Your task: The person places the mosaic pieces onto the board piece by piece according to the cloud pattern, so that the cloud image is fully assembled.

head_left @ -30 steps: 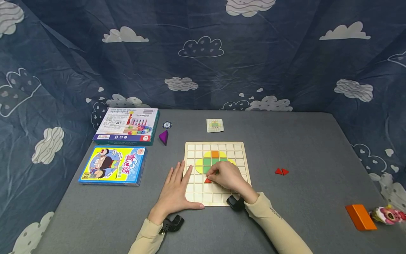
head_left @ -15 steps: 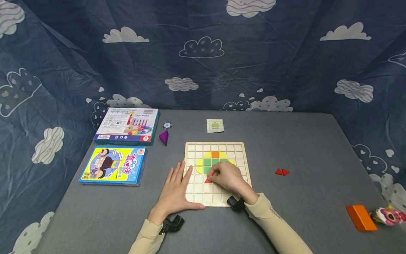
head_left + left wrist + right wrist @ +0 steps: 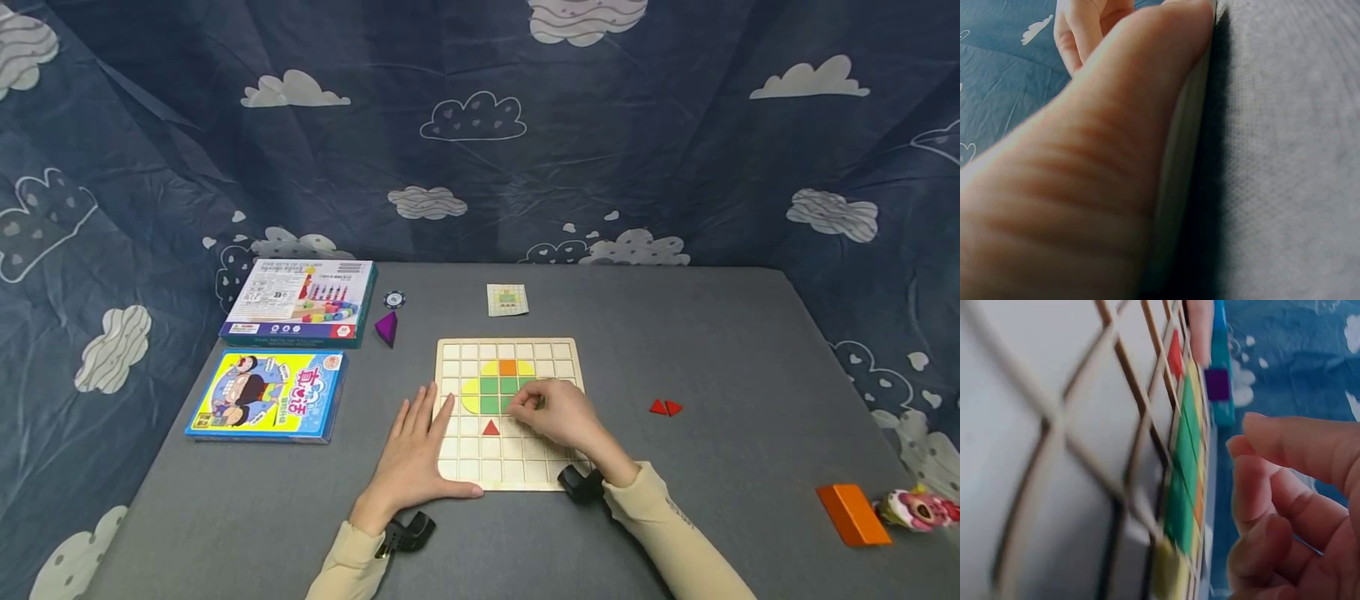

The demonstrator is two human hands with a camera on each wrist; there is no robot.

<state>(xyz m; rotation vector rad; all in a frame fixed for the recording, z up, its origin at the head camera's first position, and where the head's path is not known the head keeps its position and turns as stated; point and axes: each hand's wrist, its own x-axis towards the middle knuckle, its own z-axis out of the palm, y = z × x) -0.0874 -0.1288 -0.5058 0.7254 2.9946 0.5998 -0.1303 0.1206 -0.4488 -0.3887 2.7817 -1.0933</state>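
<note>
A wooden grid board (image 3: 465,473) lies flat on the table. My left hand (image 3: 408,458) rests along its left side with the fingers spread, the thumb at the front edge. Over the board's right half hovers my right hand (image 3: 561,417), fingers loosely bent; the right wrist view shows nothing between the fingertips. A red triangle (image 3: 491,428) sits alone in a cell below the green squares (image 3: 489,386). Above those are an orange square (image 3: 507,367) and yellow rounded pieces (image 3: 470,396). The right hand hides part of the pattern's right side.
Two red triangles (image 3: 665,407) lie right of the board. A small pattern card (image 3: 507,300) is behind it. At left are two game boxes (image 3: 266,394), a purple pyramid (image 3: 386,329) and a round chip (image 3: 393,299). An orange block (image 3: 852,515) and a figurine (image 3: 917,508) stand far right.
My right hand has let go of the red triangle and moved right, leaving it in its cell. The left hand has stayed put.
</note>
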